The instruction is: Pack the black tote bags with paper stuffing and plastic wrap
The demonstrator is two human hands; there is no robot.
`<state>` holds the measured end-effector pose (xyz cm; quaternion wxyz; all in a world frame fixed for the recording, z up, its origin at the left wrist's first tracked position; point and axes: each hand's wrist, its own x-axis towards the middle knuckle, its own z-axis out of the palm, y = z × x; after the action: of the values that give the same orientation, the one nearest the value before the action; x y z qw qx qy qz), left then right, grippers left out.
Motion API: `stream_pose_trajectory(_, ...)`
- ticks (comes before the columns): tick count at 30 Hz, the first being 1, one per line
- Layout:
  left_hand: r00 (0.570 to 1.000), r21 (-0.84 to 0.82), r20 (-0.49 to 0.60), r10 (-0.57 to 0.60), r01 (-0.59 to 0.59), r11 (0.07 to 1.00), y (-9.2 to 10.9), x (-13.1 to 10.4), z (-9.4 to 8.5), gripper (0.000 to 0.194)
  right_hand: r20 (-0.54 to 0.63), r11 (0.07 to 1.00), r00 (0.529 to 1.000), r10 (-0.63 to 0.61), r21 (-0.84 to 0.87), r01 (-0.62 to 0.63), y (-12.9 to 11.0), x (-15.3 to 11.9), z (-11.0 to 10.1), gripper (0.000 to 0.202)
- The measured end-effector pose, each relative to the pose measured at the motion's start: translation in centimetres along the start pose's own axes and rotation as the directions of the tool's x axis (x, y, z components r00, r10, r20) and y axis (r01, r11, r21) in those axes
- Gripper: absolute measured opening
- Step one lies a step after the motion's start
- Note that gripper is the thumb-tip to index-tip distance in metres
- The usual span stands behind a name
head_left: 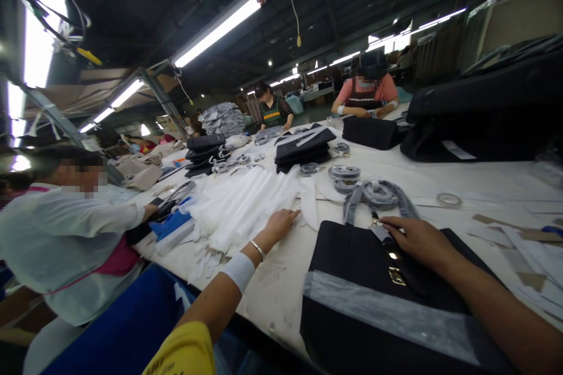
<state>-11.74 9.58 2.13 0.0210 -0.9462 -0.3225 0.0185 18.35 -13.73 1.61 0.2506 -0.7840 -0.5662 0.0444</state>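
Note:
A black handbag [352,263] with gold buckle hardware lies on the table in front of me, a band of clear film across its lower part. My right hand [411,240] rests on its upper part, fingers bent around the strap piece beside a gold clasp [375,219]. A film-wrapped grey shoulder strap [379,194] is coiled just above the bag. My left hand [282,225] reaches over the table with fingers stretched out. Its fingertips are at the edge of a white strip [309,202], next to a heap of thin white wrapping sheets [246,205]; whether they touch the strip is unclear.
Stacked black bags [303,147] and coiled wrapped straps [344,173] stand farther back. A large black bag [475,111] is at the right, near a tape roll [449,200] and paper scraps [528,252]. Co-workers sit at the left [74,234] and across the table [369,91].

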Motion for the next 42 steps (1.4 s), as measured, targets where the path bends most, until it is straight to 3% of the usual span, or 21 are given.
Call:
stream_pose_trajectory(4,1.000,-0.014,0.018,0.000,0.000,1.000,-0.3,0.7,-0.1,0.029,-0.078,0.995,0.992,-0.102,0.007,0.103,-2.7,0.8,-2.9,0.035)
stream_pose_trajectory(8,0.998,-0.051,0.066,0.015,-0.012,0.999,-1.0,1.9,-0.5,0.020,-0.036,0.976,0.976,-0.215,-0.032,0.214,-5.4,2.8,-5.9,0.033)
stream_pose_trajectory(10,0.996,-0.086,0.089,0.032,-0.024,0.996,-1.1,2.3,-0.8,0.022,-0.028,0.969,0.970,-0.243,-0.044,0.242,-6.3,3.8,-6.4,0.032)
stream_pose_trajectory(13,0.997,-0.169,0.067,0.040,-0.028,0.985,-1.0,2.6,-1.2,0.019,-0.037,0.962,0.962,-0.271,-0.007,0.271,-6.6,4.8,-5.2,0.031)
stream_pose_trajectory(18,0.979,-0.396,-0.188,-0.072,-0.009,0.918,-0.3,2.4,-3.6,0.005,-0.148,0.936,0.968,-0.203,0.259,0.236,-4.9,4.2,-0.9,0.032)
stream_pose_trajectory(23,0.831,-0.641,-0.482,-0.279,-0.118,0.758,0.8,3.4,-9.3,0.024,-0.169,0.867,0.986,-0.014,0.489,0.096,-4.3,3.4,0.4,0.032)
stream_pose_trajectory(26,0.782,-0.723,-0.535,-0.320,-0.227,0.652,2.8,4.2,-12.4,0.027,-0.176,0.763,0.984,0.015,0.638,0.103,-5.1,3.3,-0.3,0.035)
stream_pose_trajectory(29,0.794,-0.768,-0.533,-0.292,-0.309,0.561,6.2,5.2,-13.7,0.026,-0.158,0.622,0.987,-0.009,0.772,0.129,-5.9,3.0,-0.7,0.045)
stream_pose_trajectory(32,0.822,-0.807,-0.516,-0.239,-0.373,0.458,10.3,6.1,-13.5,0.026,-0.192,0.517,0.981,-0.007,0.839,0.168,-5.9,2.7,-0.7,0.050)
stream_pose_trajectory(36,0.863,-0.856,-0.479,-0.162,-0.418,0.303,15.0,7.3,-12.9,0.030,-0.251,0.401,0.964,0.085,0.895,0.197,-5.3,2.8,-0.7,0.051)
stream_pose_trajectory(42,0.893,-0.902,-0.428,-0.141,-0.412,0.128,18.3,8.4,-12.9,0.032,-0.177,0.248,0.981,0.078,0.957,0.153,-4.8,3.0,-1.3,0.051)
